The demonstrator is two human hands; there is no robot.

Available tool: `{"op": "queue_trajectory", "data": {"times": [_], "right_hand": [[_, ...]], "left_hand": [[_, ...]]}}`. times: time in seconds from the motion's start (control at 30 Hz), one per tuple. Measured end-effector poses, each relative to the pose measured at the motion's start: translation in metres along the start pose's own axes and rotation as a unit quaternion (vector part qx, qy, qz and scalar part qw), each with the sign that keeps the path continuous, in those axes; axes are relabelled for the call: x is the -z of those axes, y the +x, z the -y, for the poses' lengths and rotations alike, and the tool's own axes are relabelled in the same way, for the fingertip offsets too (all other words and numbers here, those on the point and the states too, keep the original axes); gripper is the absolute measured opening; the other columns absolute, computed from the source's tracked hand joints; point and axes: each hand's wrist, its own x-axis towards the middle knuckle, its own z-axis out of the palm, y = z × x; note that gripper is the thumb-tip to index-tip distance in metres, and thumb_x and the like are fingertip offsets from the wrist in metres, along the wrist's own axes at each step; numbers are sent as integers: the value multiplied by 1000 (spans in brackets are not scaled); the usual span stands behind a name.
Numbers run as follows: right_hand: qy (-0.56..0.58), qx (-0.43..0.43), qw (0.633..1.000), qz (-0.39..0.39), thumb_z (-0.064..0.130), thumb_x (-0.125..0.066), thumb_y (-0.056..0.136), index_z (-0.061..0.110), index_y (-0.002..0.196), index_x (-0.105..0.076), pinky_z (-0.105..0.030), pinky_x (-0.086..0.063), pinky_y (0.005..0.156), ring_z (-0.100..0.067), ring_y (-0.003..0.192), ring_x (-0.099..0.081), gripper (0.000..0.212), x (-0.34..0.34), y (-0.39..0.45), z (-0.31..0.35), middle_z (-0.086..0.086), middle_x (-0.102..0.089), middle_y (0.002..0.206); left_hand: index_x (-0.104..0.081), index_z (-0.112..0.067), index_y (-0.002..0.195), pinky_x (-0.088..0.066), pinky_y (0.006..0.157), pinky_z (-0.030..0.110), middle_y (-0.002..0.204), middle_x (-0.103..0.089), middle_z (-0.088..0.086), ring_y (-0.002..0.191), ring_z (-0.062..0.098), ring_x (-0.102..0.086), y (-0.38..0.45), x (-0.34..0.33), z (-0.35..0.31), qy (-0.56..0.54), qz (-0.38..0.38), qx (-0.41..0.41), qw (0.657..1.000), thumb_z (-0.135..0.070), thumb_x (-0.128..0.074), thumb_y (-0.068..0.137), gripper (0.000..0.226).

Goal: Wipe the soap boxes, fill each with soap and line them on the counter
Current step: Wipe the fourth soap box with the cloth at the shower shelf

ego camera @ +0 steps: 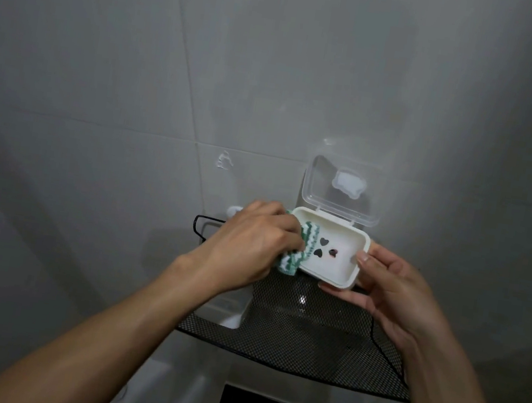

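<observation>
**Now wiping the open box**

Held above the mesh rack (304,352), the box (334,263) sits tilted with its clear lid (346,189) swung up behind; heart-shaped drain holes show in its floor, one seemingly smudged, though the dim light makes that uncertain; the cloth (64,216) presses into its left end. To wipe well, the cloth should sweep across the floor and into the corners while the box stays steady. The left hand (251,244) curls its fingers round the cloth; the right hand (396,290) pinches the box's right end, thumb on the rim, fingers beneath.
</observation>
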Motion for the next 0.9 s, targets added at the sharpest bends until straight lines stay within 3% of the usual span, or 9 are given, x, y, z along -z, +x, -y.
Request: {"op": "queue_trajectory", "data": {"times": [0.07, 0.2, 0.3, 0.4, 0.53, 0.67, 0.8, 0.9], "right_hand": [[3, -9, 1000, 15, 7, -57, 90, -1, 126, -59, -57, -59, 75, -43, 107, -68, 36, -3, 0, 1, -26, -69, 118], [-3, -21, 998, 54, 8, -59, 89, -1, 126, -59, -56, -59, 75, -42, 106, -69, 38, -12, -2, 2, -26, -69, 118], [-19, -14, 997, 68, 9, -61, 85, 0, 124, -61, -48, -61, 72, -37, 100, -72, 40, -15, -4, 4, -25, -71, 114], [-35, -5, 998, 58, 9, -61, 83, -1, 123, -61, -40, -62, 69, -30, 93, -74, 41, -11, -5, 5, -22, -73, 111], [-60, 17, 998, 26, 10, -64, 78, 0, 119, -63, -37, -63, 67, -25, 83, -75, 42, -3, -6, 10, -18, -75, 102], [-75, 39, 996, 3, 8, -64, 78, 4, 111, -64, -34, -63, 63, -19, 71, -75, 33, -2, -4, 12, -11, -77, 89], [-62, 43, 997, -10, 9, -65, 75, 3, 111, -65, -37, -62, 65, -20, 73, -75, 37, -4, -3, 9, -13, -77, 91], [-47, 44, 998, -16, 7, -63, 80, 3, 111, -65, -36, -63, 64, -21, 76, -75, 32, -2, -3, 8, -14, -77, 93]], "left_hand": [[-73, -17, 114, -45, 84, 35, 112, -69, -3, 102, 21, -56, 3, 4, -4, -12, -29, -12, 999, 0, -67, 82, 37], [-74, -9, 108, -50, 82, 39, 112, -70, 7, 102, 27, -60, 15, 11, -13, -7, -105, -103, 989, -11, -67, 88, 21], [-77, -11, 104, -51, 83, 41, 112, -71, 8, 102, 28, -63, 22, 10, -14, 22, -119, -156, 980, -13, -68, 89, 18], [-78, -16, 102, -49, 87, 40, 112, -71, 4, 102, 27, -64, 25, 6, -9, 62, -125, -158, 978, -17, -63, 90, 19], [-75, -21, 107, -44, 92, 42, 113, -65, 3, 106, 24, -59, 23, 1, 0, 97, -78, -83, 989, -26, -54, 91, 27], [-71, -20, 112, -44, 91, 42, 107, -60, 4, 100, 24, -57, 18, -3, 3, 81, -31, 28, 996, -29, -68, 84, 29], [-68, -22, 120, -49, 80, 39, 100, -59, 4, 92, 24, -59, 17, -2, 1, -30, 2, 122, 992, -22, -58, 84, 37], [-71, -17, 89, -48, 70, 34, 83, -64, 3, 80, 21, -61, 12, -5, -3, -118, 31, 166, 979, -17, -60, 81, 14]]}}
